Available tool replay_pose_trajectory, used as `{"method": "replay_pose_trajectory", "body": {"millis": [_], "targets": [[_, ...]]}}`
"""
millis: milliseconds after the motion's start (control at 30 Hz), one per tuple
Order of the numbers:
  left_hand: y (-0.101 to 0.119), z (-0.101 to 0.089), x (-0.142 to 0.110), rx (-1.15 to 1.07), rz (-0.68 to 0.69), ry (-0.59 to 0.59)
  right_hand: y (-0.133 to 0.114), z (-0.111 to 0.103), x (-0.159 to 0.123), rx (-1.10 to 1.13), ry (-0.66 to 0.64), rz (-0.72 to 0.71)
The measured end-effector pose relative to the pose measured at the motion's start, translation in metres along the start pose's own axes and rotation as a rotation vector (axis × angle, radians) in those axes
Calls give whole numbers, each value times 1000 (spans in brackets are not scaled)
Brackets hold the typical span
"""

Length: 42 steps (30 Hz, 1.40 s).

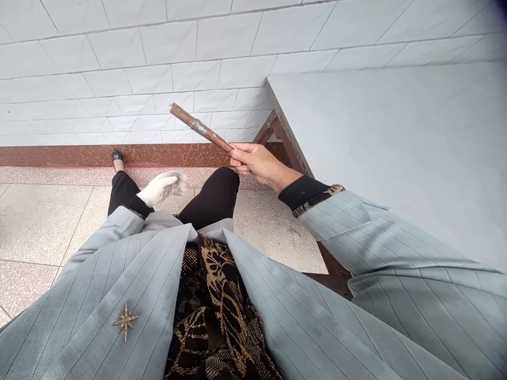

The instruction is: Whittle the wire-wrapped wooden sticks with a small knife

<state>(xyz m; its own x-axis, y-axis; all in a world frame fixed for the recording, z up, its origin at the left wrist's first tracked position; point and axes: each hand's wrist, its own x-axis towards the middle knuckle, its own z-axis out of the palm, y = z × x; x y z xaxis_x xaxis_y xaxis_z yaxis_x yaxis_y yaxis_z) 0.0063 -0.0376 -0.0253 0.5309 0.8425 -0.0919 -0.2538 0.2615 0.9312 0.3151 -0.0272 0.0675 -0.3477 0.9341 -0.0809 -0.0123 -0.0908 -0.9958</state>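
Rocking a pale blue pinstripe blazer with a gold star brooch, black-and-gold patterned top, black trousers, and one white knit glove on the left hand.

Pretty bright, flat light all over with just soft, faint shadows and no real glare, and it's all sharp enough, but the wide lens bends the tiled wall and darkens the corner above its right end.

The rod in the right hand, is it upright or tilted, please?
Tilted: the rod slants up and left in the view from the right hand.
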Motion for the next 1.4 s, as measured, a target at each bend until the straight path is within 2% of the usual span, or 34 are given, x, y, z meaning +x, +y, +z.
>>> {"method": "replay_pose_trajectory", "body": {"millis": [100, 267, 567, 767, 900, 1200, 1400], "targets": [[-5, -2, 3, -91, -3, 45, -1, 0, -2, 29, -53, -62], [-2, 0, 2, -7, 43, 5, -1, 2, -2, 62, -82, -120], [6, 10, -3, 16, 100, -65, 2, -2, 1, 12, -18, -81], [7, 16, -3, 28, 25, -31, 4, -3, 2, -16, 12, -69], [8, 21, -5, 201, 57, -12, 2, -1, 1, -35, 25, -82], [9, 28, -5, 686, 130, 230, 1, -2, 1, -50, 51, -92], [15, 30, -8, 948, 139, 350, 1, -3, 1, -53, 45, -101]]}}
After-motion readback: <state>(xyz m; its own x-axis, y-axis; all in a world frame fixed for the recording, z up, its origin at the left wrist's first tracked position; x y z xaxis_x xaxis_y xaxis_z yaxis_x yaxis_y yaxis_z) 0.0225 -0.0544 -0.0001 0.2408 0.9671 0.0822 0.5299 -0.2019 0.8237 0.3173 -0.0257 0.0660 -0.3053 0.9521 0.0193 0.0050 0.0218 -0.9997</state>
